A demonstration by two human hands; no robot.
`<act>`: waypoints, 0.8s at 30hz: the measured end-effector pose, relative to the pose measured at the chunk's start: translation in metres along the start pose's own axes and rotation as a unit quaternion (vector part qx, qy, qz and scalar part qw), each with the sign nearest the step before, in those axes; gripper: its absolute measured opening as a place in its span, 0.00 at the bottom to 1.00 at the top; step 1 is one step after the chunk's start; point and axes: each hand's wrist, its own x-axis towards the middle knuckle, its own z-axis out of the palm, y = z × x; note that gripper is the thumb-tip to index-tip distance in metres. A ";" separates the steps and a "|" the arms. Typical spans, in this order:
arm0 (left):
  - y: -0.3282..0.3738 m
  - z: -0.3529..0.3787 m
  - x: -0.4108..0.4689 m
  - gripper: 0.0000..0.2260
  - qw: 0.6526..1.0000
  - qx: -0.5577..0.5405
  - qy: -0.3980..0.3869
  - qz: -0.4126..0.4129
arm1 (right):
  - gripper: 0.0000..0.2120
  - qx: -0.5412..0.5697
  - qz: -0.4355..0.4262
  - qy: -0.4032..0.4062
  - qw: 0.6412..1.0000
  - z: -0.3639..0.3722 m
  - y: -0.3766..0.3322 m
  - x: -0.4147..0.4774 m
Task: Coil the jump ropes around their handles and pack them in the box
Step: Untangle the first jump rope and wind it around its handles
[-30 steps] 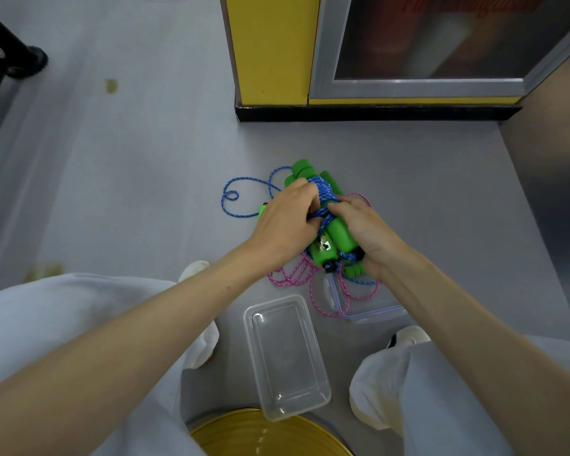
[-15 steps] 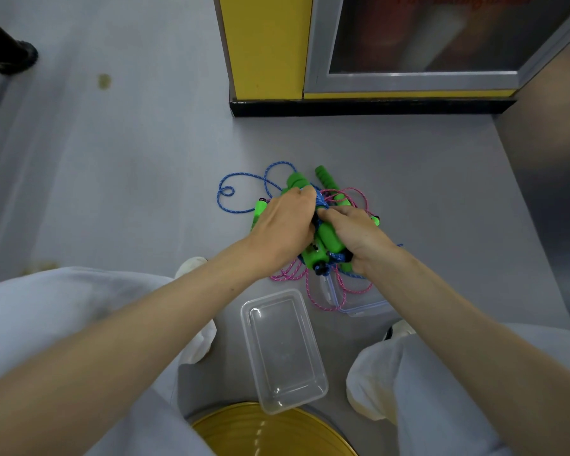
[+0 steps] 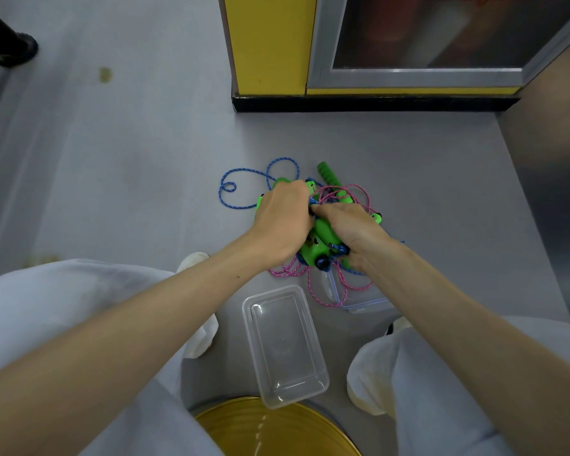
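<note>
My left hand (image 3: 282,222) and my right hand (image 3: 352,230) are both closed around a bundle of green jump-rope handles (image 3: 320,240) wound with blue rope, low over the grey floor. Loose blue rope (image 3: 241,182) loops out to the left. A pink rope (image 3: 343,284) spills under and around the bundle, and its green handle (image 3: 331,181) lies just beyond my hands. A clear plastic box (image 3: 287,347) stands open between my knees. Its clear lid (image 3: 362,299) lies to the right, partly under the pink rope.
A yellow and grey cabinet (image 3: 267,44) with a black base stands straight ahead. A yellow round stool seat (image 3: 270,429) is at the bottom edge. My knees in white trousers flank the box. A black wheeled leg (image 3: 10,47) sits at the far left.
Both hands have lowered the bundle toward the floor and nearer to me. The pink rope's handle and loops, hidden before, now show beyond my hands.
</note>
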 end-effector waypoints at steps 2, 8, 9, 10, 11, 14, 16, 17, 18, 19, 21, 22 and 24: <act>0.000 -0.002 0.000 0.16 1.000 -0.002 -0.009 -0.005 | 0.07 -0.015 -0.004 0.002 1.000 0.001 -0.001 -0.001; 0.003 -0.013 0.003 0.12 0.994 0.008 -0.083 -0.067 | 0.17 -0.087 -0.035 0.001 0.996 -0.002 -0.001 -0.006; 0.001 -0.016 0.005 0.07 0.990 -0.010 -0.115 -0.083 | 0.19 -0.107 -0.047 -0.002 0.993 -0.003 0.001 -0.004; 0.000 -0.021 0.006 0.02 0.983 -0.043 -0.147 -0.099 | 0.21 -0.119 -0.051 -0.005 0.991 -0.004 0.002 -0.005; -0.002 -0.026 0.008 0.04 0.973 -0.086 -0.175 -0.120 | 0.19 -0.126 -0.050 -0.011 0.991 -0.006 0.002 -0.005; -0.009 -0.040 0.009 0.05 0.939 -0.198 -0.235 -0.155 | 0.09 -0.112 -0.041 -0.042 0.992 -0.013 -0.001 -0.005; -0.013 -0.044 0.006 0.04 0.930 -0.221 -0.258 -0.136 | 0.07 -0.110 -0.037 -0.065 0.991 -0.018 -0.001 -0.006; -0.015 -0.044 0.004 0.05 0.933 -0.213 -0.266 -0.115 | 0.07 -0.112 -0.035 -0.070 0.991 -0.019 0.000 -0.006; -0.017 -0.043 0.003 0.05 0.938 -0.200 -0.268 -0.092 | 0.07 -0.112 -0.030 -0.072 0.991 -0.020 0.001 -0.006; -0.019 -0.042 0.002 0.06 0.942 -0.191 -0.266 -0.071 | 0.07 -0.108 -0.024 -0.073 0.991 -0.020 0.002 -0.005; -0.021 -0.042 0.001 0.06 0.946 -0.198 -0.253 -0.046 | 0.08 -0.085 -0.009 -0.073 0.994 -0.021 0.001 -0.005; -0.022 -0.043 0.000 0.06 0.948 -0.205 -0.242 -0.039 | 0.09 -0.072 -0.001 -0.074 0.995 -0.022 0.000 -0.005; -0.023 -0.042 0.000 0.05 0.952 -0.212 -0.219 -0.030 | 0.09 -0.054 0.007 -0.070 0.996 -0.025 -0.002 -0.005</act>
